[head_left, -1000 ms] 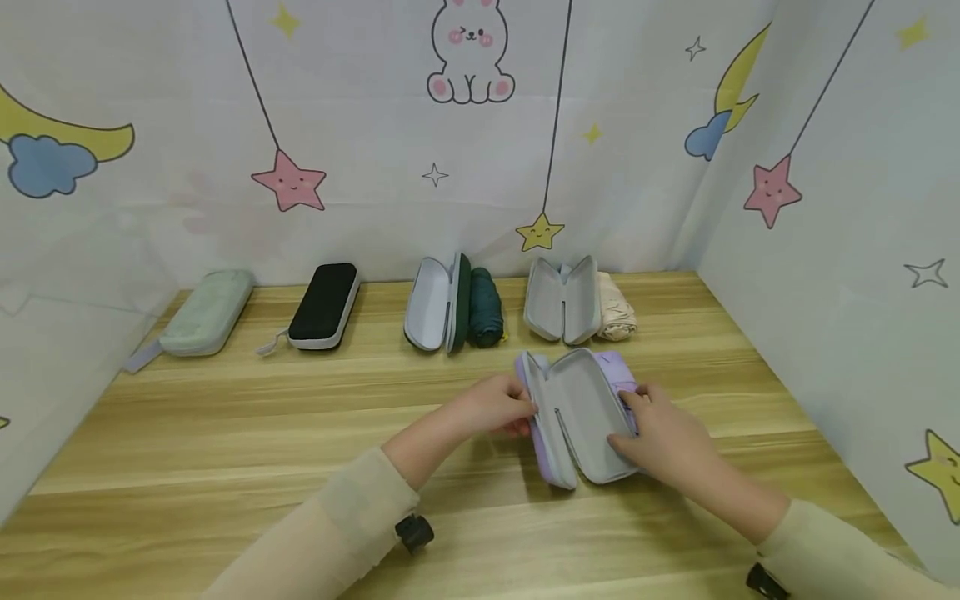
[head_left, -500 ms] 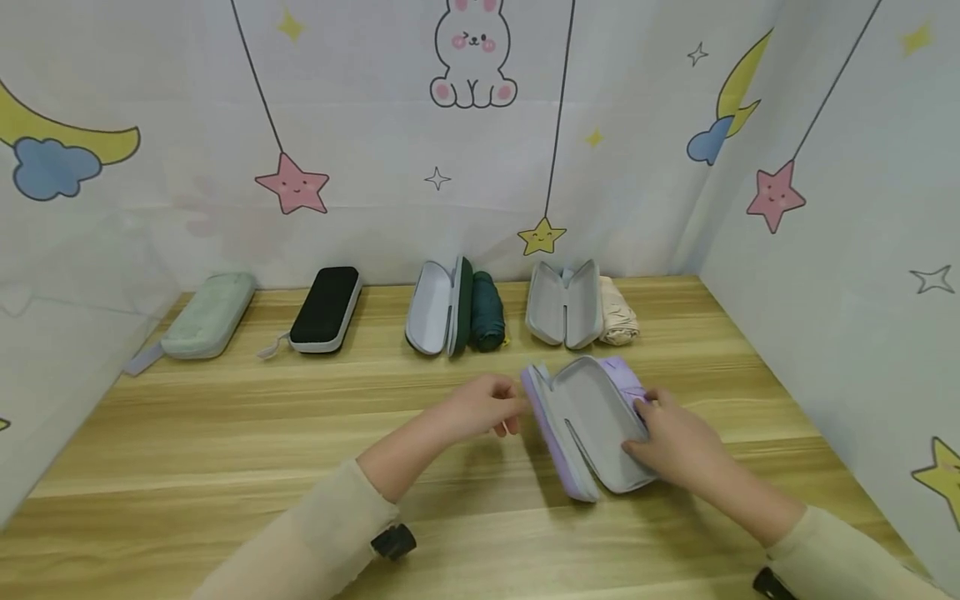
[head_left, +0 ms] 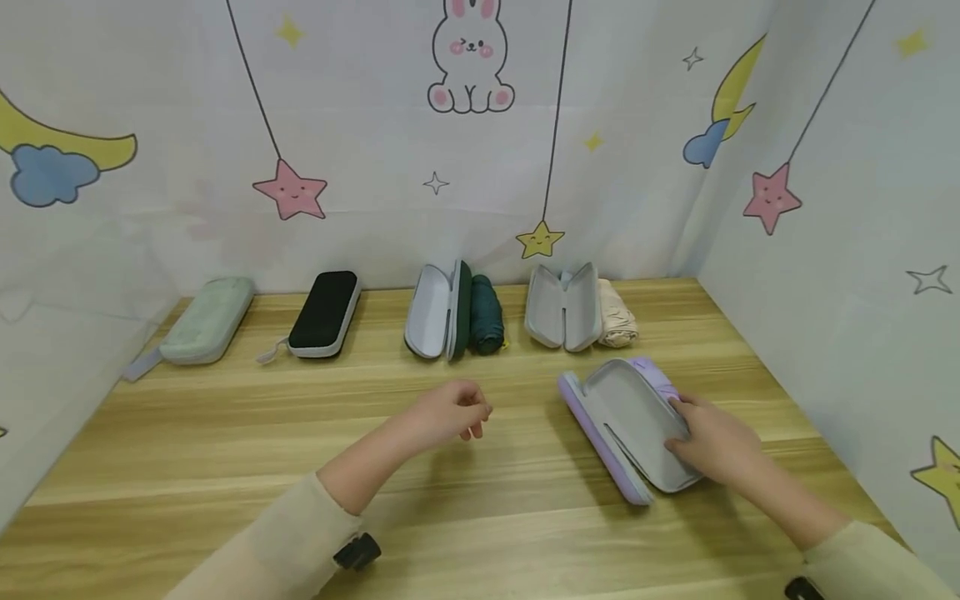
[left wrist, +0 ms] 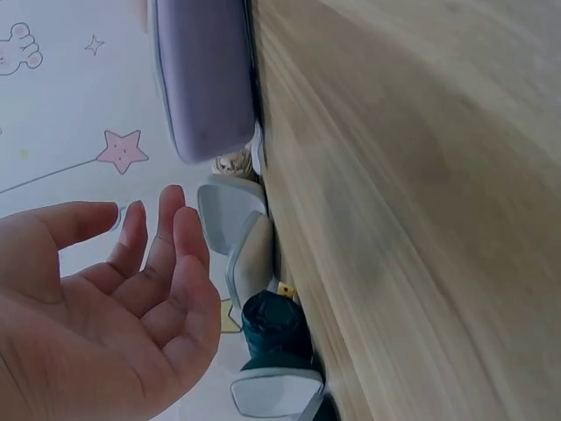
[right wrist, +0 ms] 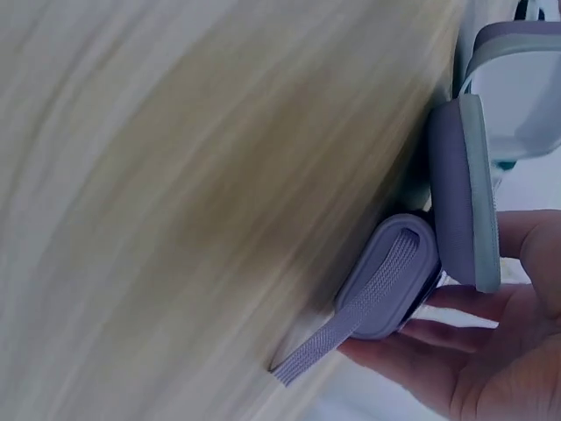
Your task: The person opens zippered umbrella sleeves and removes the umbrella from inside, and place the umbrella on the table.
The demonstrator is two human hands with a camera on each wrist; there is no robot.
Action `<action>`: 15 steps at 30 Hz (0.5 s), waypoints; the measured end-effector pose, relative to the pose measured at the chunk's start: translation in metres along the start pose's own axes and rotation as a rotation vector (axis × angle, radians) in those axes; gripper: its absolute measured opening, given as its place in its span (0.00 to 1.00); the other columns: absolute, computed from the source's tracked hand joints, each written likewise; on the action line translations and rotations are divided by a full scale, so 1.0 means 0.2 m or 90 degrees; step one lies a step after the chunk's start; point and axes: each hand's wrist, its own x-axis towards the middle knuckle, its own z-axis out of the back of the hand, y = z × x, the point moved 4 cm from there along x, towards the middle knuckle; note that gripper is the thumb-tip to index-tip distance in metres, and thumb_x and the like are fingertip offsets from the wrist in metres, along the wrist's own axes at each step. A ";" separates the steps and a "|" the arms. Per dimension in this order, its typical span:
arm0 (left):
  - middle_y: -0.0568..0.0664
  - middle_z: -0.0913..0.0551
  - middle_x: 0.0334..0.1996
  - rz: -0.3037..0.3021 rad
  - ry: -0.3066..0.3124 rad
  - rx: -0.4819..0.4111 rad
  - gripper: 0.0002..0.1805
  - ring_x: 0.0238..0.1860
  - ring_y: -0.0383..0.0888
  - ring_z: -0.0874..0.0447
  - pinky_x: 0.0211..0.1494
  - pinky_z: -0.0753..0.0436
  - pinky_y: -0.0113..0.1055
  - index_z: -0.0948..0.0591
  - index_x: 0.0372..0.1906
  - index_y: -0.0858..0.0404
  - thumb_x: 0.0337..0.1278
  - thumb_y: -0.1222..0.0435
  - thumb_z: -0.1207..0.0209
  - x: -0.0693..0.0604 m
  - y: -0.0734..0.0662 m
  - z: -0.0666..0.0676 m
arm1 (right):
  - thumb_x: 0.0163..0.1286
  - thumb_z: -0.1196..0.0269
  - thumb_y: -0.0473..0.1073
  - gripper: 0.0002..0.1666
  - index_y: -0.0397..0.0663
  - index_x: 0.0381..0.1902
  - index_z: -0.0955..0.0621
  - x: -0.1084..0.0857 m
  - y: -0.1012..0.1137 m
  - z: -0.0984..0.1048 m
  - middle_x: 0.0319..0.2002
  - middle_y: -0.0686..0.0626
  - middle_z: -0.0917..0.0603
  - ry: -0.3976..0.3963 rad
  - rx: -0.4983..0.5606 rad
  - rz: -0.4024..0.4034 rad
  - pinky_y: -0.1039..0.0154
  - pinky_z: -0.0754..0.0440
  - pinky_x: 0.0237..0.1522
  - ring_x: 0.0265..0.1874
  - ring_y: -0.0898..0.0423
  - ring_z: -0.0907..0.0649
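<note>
My right hand grips an opened purple zip case with a grey lining, at the right of the table. Its thumb lies over the case's inner rim. Against the case's right side, a folded purple umbrella with a wrist strap is held in the same grasp, the fingers reaching round it in the right wrist view. My left hand hovers over the middle of the table, fingers loosely bent, holding nothing. In the left wrist view its palm shows, apart from the purple case.
Along the back of the wooden table stand a pale green closed case, a black closed case, an opened dark green case beside a dark green folded umbrella, and an opened grey-lined case beside a beige folded umbrella.
My left hand has let go of the purple case's left edge and drawn back to the left. My right hand has carried the case and purple umbrella to the right, turning them slightly.
</note>
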 end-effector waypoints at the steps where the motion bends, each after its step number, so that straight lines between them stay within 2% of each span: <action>1: 0.52 0.19 0.24 0.003 -0.005 0.004 0.10 0.33 0.55 0.18 0.43 0.19 0.48 0.21 0.39 0.71 0.70 0.67 0.48 -0.01 0.01 0.01 | 0.56 0.29 0.41 0.38 0.21 0.58 0.28 0.00 -0.02 0.00 0.59 0.24 0.29 0.001 0.006 0.001 0.38 0.24 0.47 0.54 0.28 0.25; 8: 0.51 0.19 0.25 0.007 -0.016 0.008 0.10 0.34 0.57 0.18 0.46 0.21 0.51 0.21 0.38 0.69 0.70 0.66 0.49 -0.04 0.02 0.08 | 0.55 0.28 0.38 0.39 0.18 0.58 0.30 0.00 -0.15 0.04 0.57 0.21 0.30 0.012 0.034 0.004 0.36 0.26 0.49 0.53 0.26 0.25; 12: 0.51 0.19 0.25 0.000 -0.017 0.006 0.10 0.34 0.58 0.18 0.46 0.21 0.51 0.21 0.38 0.70 0.70 0.67 0.49 -0.05 0.03 0.09 | 0.55 0.29 0.36 0.39 0.15 0.58 0.32 0.01 -0.23 0.05 0.55 0.19 0.30 0.023 0.052 -0.005 0.36 0.25 0.47 0.51 0.25 0.25; 15: 0.51 0.19 0.25 -0.004 -0.018 0.013 0.10 0.32 0.54 0.18 0.46 0.21 0.52 0.21 0.39 0.71 0.70 0.67 0.49 -0.05 0.04 0.10 | 0.56 0.30 0.34 0.39 0.13 0.58 0.34 0.02 -0.30 0.06 0.51 0.18 0.27 0.034 0.069 -0.016 0.37 0.23 0.44 0.47 0.25 0.23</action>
